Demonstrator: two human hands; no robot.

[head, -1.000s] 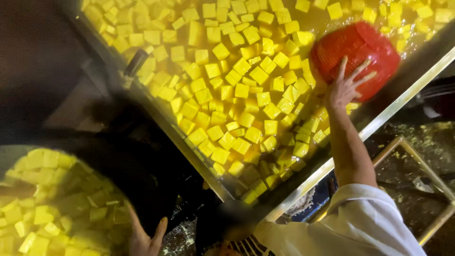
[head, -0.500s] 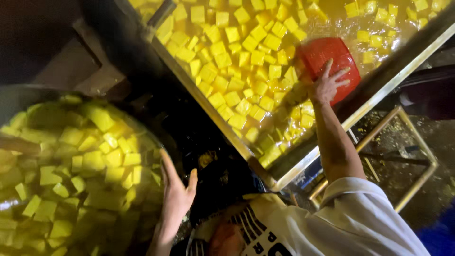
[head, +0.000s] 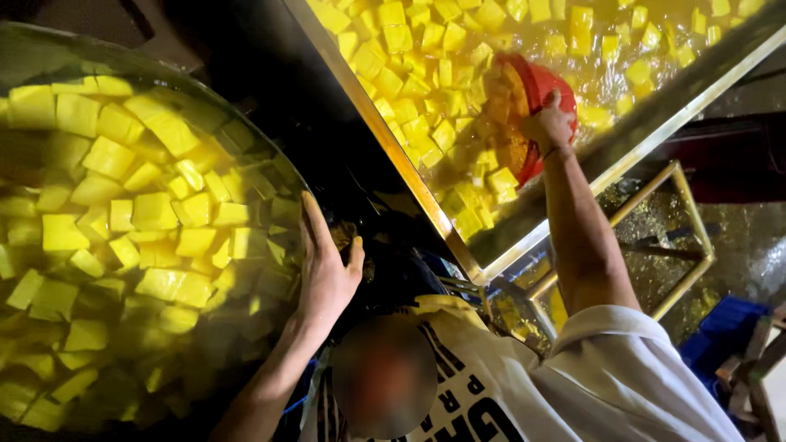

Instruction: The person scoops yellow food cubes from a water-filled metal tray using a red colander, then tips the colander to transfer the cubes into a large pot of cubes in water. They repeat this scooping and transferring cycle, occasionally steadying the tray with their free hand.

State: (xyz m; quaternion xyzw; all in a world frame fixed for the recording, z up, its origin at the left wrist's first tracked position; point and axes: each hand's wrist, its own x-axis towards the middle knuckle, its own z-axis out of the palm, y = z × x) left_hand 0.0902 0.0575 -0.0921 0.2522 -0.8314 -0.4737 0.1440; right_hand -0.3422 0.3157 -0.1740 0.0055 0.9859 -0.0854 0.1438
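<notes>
**Red scoop dipped among yellow cubes in the steel trough**

The right hand (head: 550, 124) is clenched over the rim of a red scoop basket (head: 532, 106), wrist bent so the basket tips into the yellow liquid; that tilt looks meant to let cubes slide in while liquid drains through. The basket sits inside the steel trough (head: 385, 139), near its lower edge, part-sunk among floating yellow cubes (head: 409, 74), and it already holds a heap of them.

The left hand (head: 326, 266) is spread flat, fingers released and gripping nothing, its palm pressed on the rim of a big round vat (head: 282, 164) that stands just beside the trough across a dark gap. It seems placed there as a brace while the body leans toward the trough. The vat too is full of yellow cubes (head: 139, 205) in liquid.

Below the trough's lower edge, a metal frame (head: 679, 221) and wet floor show, with something blue (head: 725, 336) farther out.
</notes>
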